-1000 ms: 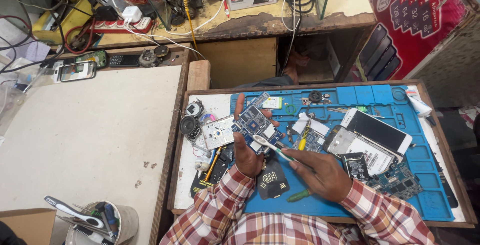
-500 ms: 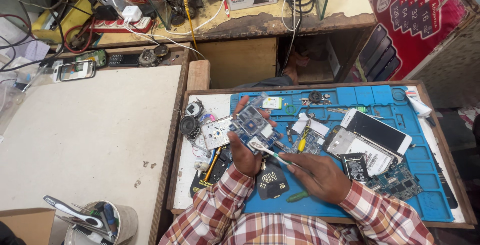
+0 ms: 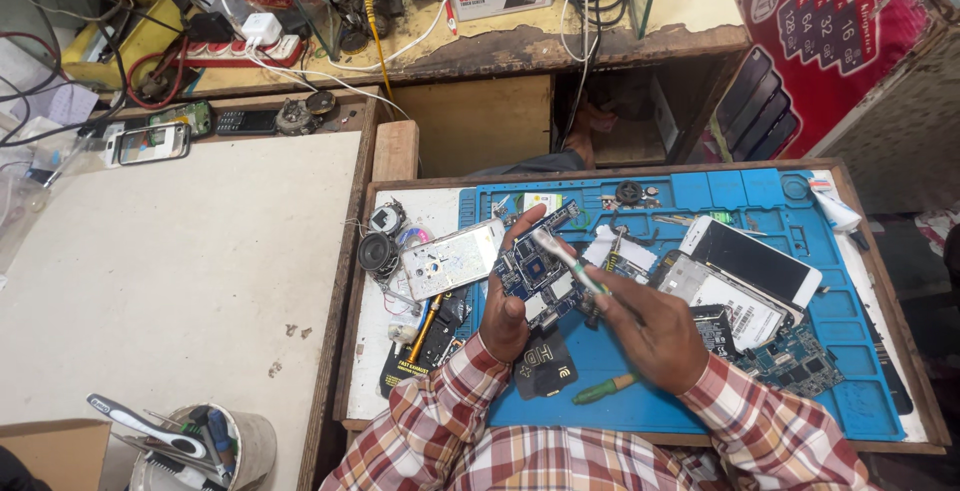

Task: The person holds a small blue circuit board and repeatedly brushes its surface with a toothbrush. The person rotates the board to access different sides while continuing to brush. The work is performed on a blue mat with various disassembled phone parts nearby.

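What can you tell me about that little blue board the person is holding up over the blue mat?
The circuit board is a small, thin, dark blue panel, roughly rectangular with an irregular outline, studded with silvery metal shields and tiny parts. It is bare, out of any casing. The left hand grips it from below and the side, tilted with its populated face up, above the blue mat. The bristled head of a pale toothbrush, held in the right hand, rests on its upper part.

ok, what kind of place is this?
Most likely a small phone repair bench. The left hand holds a blue circuit board while the right hand brushes it with a toothbrush, over a blue repair mat strewn with a white phone and loose parts.
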